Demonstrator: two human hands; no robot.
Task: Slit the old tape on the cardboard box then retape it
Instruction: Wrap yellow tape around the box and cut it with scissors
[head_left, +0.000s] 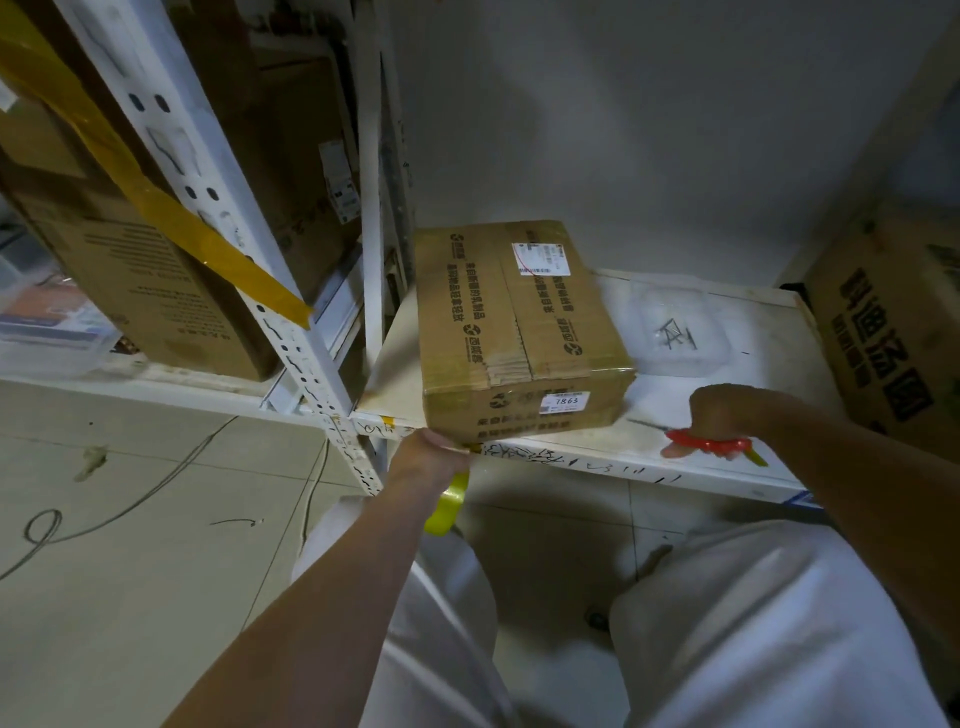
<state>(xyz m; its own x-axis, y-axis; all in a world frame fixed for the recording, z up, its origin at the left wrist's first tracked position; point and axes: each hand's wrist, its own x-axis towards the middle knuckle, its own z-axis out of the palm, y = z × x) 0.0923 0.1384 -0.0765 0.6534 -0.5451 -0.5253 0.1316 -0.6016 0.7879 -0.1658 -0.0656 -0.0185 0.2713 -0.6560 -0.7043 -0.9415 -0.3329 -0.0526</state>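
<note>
A taped cardboard box (519, 327) sat on a white shelf (675, 457), its near corner jutting past the shelf's front edge. The left hand (428, 457) gripped that lower corner from below, with a roll of yellow tape (448, 506) hanging beneath it. The right hand (719, 415) was clenched around red-handled scissors (709, 444) at the shelf's front edge, just right of the box. Bare shelf lay between box and a larger carton (893, 332) at the far right.

Left hand (428, 453) grips the near-left corner of the taped brown cardboard box (519, 332), yellow tape roll (448, 504) beneath it; right hand (719, 418) clutches red-handled scissors (709, 444) just right of the box.
</note>
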